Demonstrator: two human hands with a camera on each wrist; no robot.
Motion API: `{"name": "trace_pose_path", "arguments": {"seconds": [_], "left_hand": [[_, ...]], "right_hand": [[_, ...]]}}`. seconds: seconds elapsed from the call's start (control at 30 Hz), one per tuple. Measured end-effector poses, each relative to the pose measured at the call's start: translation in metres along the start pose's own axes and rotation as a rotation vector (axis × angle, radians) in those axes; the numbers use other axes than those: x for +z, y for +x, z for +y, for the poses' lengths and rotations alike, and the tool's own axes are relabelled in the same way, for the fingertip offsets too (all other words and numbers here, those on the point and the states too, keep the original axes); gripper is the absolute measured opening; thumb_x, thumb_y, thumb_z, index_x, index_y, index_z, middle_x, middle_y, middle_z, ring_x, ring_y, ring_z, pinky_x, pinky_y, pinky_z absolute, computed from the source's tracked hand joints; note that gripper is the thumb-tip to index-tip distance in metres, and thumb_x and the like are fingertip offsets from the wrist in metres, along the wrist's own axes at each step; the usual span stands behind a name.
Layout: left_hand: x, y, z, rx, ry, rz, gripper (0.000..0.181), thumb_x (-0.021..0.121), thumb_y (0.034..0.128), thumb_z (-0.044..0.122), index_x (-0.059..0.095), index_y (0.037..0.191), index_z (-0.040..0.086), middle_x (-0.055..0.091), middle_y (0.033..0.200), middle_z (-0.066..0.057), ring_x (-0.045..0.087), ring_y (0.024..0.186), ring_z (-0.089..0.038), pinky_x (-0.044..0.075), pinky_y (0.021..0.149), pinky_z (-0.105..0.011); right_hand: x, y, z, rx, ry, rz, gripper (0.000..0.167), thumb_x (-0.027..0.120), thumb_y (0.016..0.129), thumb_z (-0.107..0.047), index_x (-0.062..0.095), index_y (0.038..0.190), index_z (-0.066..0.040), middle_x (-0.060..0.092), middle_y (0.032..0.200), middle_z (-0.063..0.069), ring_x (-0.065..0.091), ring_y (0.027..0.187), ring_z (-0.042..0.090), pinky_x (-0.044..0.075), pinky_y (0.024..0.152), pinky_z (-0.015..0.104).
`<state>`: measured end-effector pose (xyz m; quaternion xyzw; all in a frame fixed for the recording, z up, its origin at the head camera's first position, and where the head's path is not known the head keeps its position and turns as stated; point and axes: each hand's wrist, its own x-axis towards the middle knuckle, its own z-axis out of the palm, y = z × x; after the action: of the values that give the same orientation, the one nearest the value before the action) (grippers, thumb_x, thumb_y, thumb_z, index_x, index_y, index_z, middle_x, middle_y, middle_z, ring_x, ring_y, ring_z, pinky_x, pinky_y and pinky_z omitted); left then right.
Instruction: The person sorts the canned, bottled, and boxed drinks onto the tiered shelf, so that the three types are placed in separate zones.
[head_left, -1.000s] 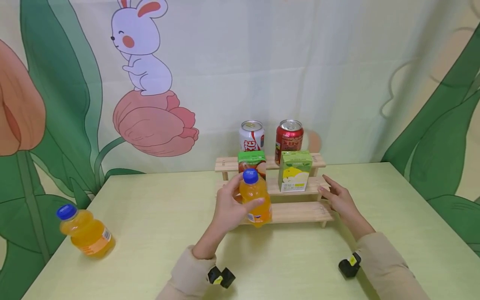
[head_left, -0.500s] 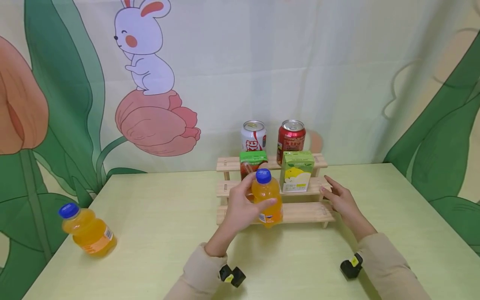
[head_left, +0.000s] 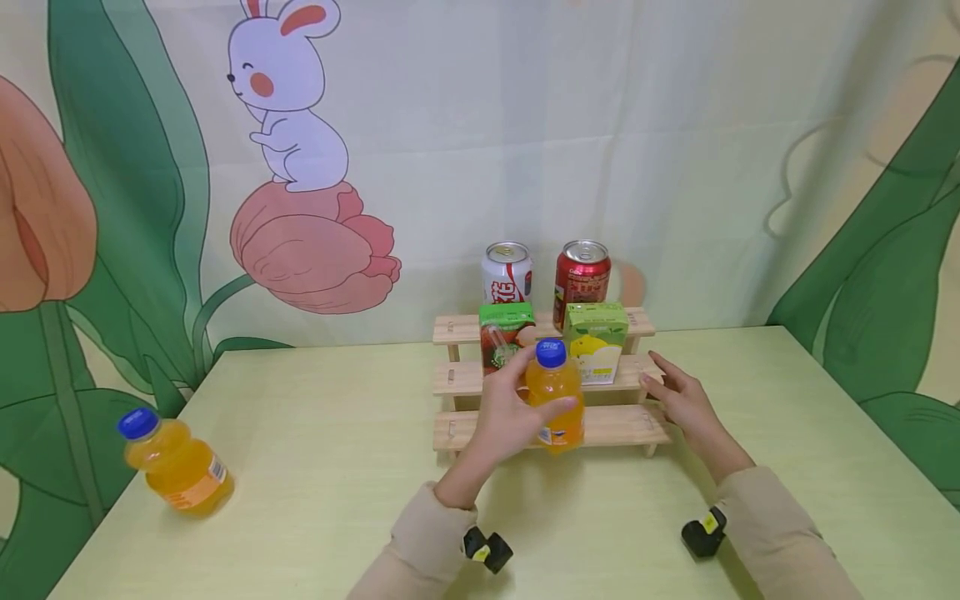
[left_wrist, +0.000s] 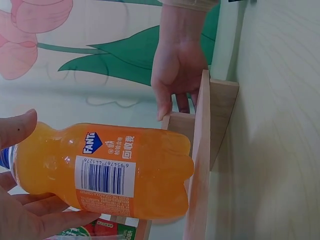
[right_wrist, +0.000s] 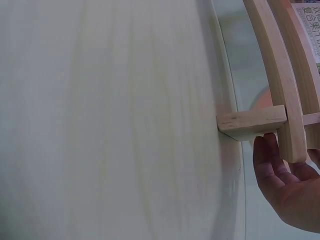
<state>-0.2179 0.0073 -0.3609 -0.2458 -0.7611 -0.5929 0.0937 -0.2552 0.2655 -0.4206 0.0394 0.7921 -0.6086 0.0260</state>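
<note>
My left hand (head_left: 504, 417) grips an orange soda bottle (head_left: 557, 392) with a blue cap, thumb on one side and fingers on the other. The bottle is held upright at the lowest tier of a three-tier wooden display rack (head_left: 467, 430). Its Fanta label and barcode face the left wrist camera; whether its base touches the board (left_wrist: 201, 165) I cannot tell. My right hand (head_left: 684, 407) holds the rack's right end, its fingers (right_wrist: 269, 167) bent around the end by the leg. On the middle tier stand a green-topped juice box (head_left: 507, 321) and a pale green juice box (head_left: 596, 333).
A white can (head_left: 507, 271) and a red can (head_left: 582, 279) stand on the top tier. Another orange soda bottle (head_left: 180, 467) stands at the table's left side. Behind the table (head_left: 315, 467) hangs a printed curtain (head_left: 675, 150).
My left hand has carried the soda bottle to the right along the lowest tier, uncovering more of the green-topped juice box. My right hand stays at the rack's end.
</note>
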Motion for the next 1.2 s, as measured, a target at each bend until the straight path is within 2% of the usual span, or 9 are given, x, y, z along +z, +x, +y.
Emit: {"name": "trace_pose_path", "arguments": {"seconds": [0.33,0.57,0.77,0.9,1.1,1.2], "left_hand": [[0.013,0.007,-0.003,0.011,0.016,0.028,0.055,0.078,0.0715,0.014,0.054,0.121,0.009,0.062,0.109,-0.005,0.061,0.09,-0.017,0.051,0.074,-0.027],[0.021,0.013,0.0,-0.041,0.049,0.023,0.061,0.078,0.0723,0.017,0.051,0.127,0.01,0.06,0.114,-0.004,0.06,0.094,-0.017,0.05,0.075,-0.026],[0.026,0.017,-0.002,-0.022,0.08,0.024,0.062,0.078,0.0716,0.019,0.052,0.127,0.009,0.06,0.116,-0.005,0.06,0.098,-0.017,0.05,0.078,-0.025],[0.027,0.018,-0.003,0.009,0.107,0.03,0.061,0.078,0.0713,0.019,0.053,0.126,0.009,0.06,0.118,-0.005,0.06,0.1,-0.017,0.05,0.079,-0.025],[0.029,0.017,-0.004,0.048,0.168,0.034,0.064,0.079,0.0694,0.013,0.051,0.127,0.008,0.059,0.119,-0.006,0.058,0.103,-0.018,0.049,0.081,-0.024],[0.03,0.017,-0.006,0.067,0.199,0.035,0.065,0.079,0.0692,0.011,0.051,0.127,0.008,0.058,0.119,-0.007,0.057,0.104,-0.019,0.049,0.081,-0.024]], "right_hand": [[-0.001,0.001,0.001,0.003,-0.005,0.001,0.066,0.047,0.094,-0.035,0.013,0.146,-0.015,0.016,0.146,0.025,0.029,0.128,0.036,0.034,0.095,0.049],[-0.001,0.0,0.0,0.005,0.007,0.005,0.066,0.048,0.094,-0.034,0.013,0.146,-0.014,0.013,0.146,0.026,0.023,0.13,0.039,0.027,0.099,0.058],[-0.001,0.0,0.001,-0.003,0.007,-0.001,0.066,0.048,0.094,-0.035,0.013,0.146,-0.014,0.019,0.144,0.027,0.032,0.126,0.039,0.03,0.097,0.057],[0.0,0.0,0.001,-0.009,-0.005,0.004,0.067,0.048,0.093,-0.037,0.014,0.146,-0.014,0.021,0.144,0.026,0.035,0.124,0.038,0.037,0.093,0.05],[-0.001,0.0,0.002,-0.022,-0.026,0.005,0.067,0.048,0.093,-0.037,0.014,0.146,-0.013,0.023,0.143,0.027,0.037,0.122,0.036,0.044,0.077,0.027],[-0.001,-0.001,0.001,-0.02,-0.031,0.009,0.066,0.047,0.094,-0.036,0.014,0.146,-0.013,0.022,0.143,0.027,0.036,0.123,0.036,0.045,0.08,0.028]]}}
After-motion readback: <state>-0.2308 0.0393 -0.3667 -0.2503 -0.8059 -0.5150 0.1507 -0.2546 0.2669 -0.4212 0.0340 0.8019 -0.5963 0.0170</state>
